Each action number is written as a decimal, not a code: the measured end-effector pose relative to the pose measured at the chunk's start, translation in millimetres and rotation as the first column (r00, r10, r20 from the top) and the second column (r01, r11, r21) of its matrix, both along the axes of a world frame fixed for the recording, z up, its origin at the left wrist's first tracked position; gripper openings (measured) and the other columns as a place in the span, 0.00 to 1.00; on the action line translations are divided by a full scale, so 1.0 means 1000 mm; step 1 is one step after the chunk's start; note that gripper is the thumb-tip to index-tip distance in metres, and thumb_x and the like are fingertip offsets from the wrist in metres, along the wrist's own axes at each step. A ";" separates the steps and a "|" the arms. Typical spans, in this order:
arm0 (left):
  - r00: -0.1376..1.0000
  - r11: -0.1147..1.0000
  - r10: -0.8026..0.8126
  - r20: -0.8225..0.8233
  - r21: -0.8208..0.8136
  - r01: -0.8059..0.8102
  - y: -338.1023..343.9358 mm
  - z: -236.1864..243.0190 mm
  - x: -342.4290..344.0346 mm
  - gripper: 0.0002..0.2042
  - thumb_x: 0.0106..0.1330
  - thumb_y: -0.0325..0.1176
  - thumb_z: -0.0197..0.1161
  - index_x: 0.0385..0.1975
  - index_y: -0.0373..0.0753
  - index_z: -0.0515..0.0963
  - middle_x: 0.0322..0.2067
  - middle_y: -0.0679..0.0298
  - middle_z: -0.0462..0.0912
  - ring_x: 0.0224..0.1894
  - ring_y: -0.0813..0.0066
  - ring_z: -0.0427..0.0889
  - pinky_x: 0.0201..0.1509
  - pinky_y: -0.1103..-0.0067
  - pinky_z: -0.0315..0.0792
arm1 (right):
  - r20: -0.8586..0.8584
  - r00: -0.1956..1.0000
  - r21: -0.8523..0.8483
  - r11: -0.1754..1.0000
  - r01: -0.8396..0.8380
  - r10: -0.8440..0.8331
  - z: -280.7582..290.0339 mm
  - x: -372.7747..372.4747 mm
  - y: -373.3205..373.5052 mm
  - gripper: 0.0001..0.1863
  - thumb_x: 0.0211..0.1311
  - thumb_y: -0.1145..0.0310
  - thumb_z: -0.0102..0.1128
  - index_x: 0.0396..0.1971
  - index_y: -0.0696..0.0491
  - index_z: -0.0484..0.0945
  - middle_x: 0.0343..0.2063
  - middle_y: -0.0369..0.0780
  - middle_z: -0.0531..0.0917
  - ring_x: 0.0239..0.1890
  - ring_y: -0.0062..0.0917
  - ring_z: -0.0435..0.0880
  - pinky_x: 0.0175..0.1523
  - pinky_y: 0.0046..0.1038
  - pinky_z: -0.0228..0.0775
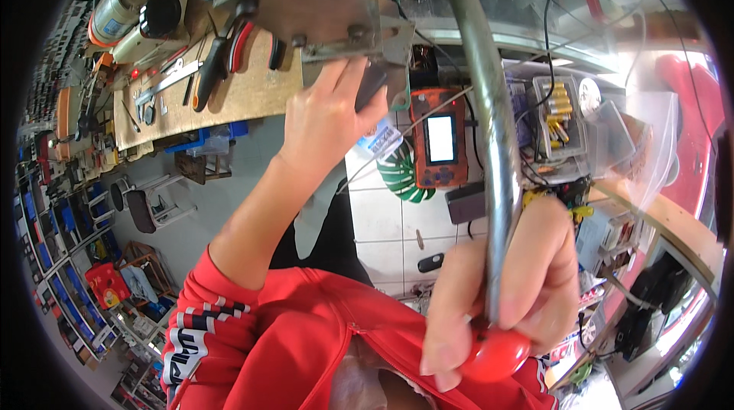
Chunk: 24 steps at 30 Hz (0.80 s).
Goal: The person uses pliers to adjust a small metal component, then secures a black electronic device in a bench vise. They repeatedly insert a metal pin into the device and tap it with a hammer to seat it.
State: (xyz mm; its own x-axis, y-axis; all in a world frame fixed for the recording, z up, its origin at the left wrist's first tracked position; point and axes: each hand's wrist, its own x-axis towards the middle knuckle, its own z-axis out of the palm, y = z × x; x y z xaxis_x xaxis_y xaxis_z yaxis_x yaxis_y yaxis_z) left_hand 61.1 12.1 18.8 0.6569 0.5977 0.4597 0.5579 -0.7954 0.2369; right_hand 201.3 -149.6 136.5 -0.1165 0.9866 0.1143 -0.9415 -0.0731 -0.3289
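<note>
My right hand (508,288) is closed around a long curved metal lever (489,127) just above its red ball knob (495,354), close to the camera at the lower right. The lever rises to a metal press (336,5) with dark bolts at the top centre. My left hand (332,116) reaches up under that press, its fingers wrapped on a small dark part (372,83) below the metal plate. A red sleeve with black-and-white trim (229,326) fills the lower middle.
A wooden workbench (229,97) with pliers, wrenches and cans runs along the upper left. An orange handheld meter (440,139), a green coiled cable (401,173) and clear parts boxes (558,116) lie on a white surface. Stools and blue storage bins stand at left.
</note>
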 end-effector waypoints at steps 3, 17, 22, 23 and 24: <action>1.000 1.000 0.014 0.010 -0.004 -0.014 0.001 -0.004 0.001 0.18 0.52 0.42 0.65 0.38 0.37 0.78 0.38 0.63 0.77 0.20 0.62 0.81 0.23 0.73 0.77 | 0.010 0.999 -0.089 0.995 0.051 -0.050 0.011 -0.006 0.001 0.07 0.61 0.80 0.47 0.36 0.58 0.60 0.27 0.57 0.73 0.18 0.44 0.77 0.22 0.35 0.74; 0.996 1.000 0.005 0.089 0.029 -0.008 0.004 -0.013 0.007 0.18 0.53 0.42 0.61 0.39 0.35 0.79 0.39 0.64 0.78 0.19 0.62 0.80 0.22 0.73 0.76 | 0.192 0.964 -0.103 0.974 0.204 -0.182 0.023 -0.015 0.003 0.03 0.66 0.72 0.38 0.33 0.54 0.58 0.21 0.49 0.69 0.06 0.32 0.67 0.07 0.25 0.58; 0.995 0.999 0.013 0.101 0.048 -0.018 0.003 -0.012 0.008 0.18 0.52 0.41 0.61 0.37 0.34 0.79 0.38 0.65 0.78 0.17 0.62 0.79 0.21 0.73 0.76 | 0.195 0.965 -0.118 0.973 0.200 -0.175 0.026 -0.014 0.002 0.03 0.66 0.72 0.37 0.33 0.53 0.57 0.21 0.49 0.69 0.07 0.31 0.68 0.08 0.26 0.59; 0.996 0.999 0.025 0.089 0.031 -0.027 0.002 -0.012 0.008 0.17 0.52 0.40 0.62 0.38 0.35 0.79 0.38 0.65 0.78 0.21 0.62 0.80 0.24 0.73 0.76 | 0.196 0.966 -0.123 0.973 0.197 -0.171 0.026 -0.014 0.002 0.03 0.66 0.72 0.37 0.33 0.53 0.57 0.21 0.49 0.69 0.07 0.31 0.68 0.08 0.26 0.59; 0.997 0.999 0.035 0.075 0.015 -0.037 0.001 -0.011 0.008 0.17 0.52 0.39 0.63 0.39 0.36 0.79 0.37 0.65 0.79 0.25 0.63 0.81 0.27 0.74 0.77 | 0.195 0.966 -0.129 0.972 0.198 -0.171 0.027 -0.014 0.002 0.03 0.67 0.72 0.37 0.33 0.53 0.57 0.21 0.49 0.69 0.07 0.31 0.68 0.08 0.26 0.59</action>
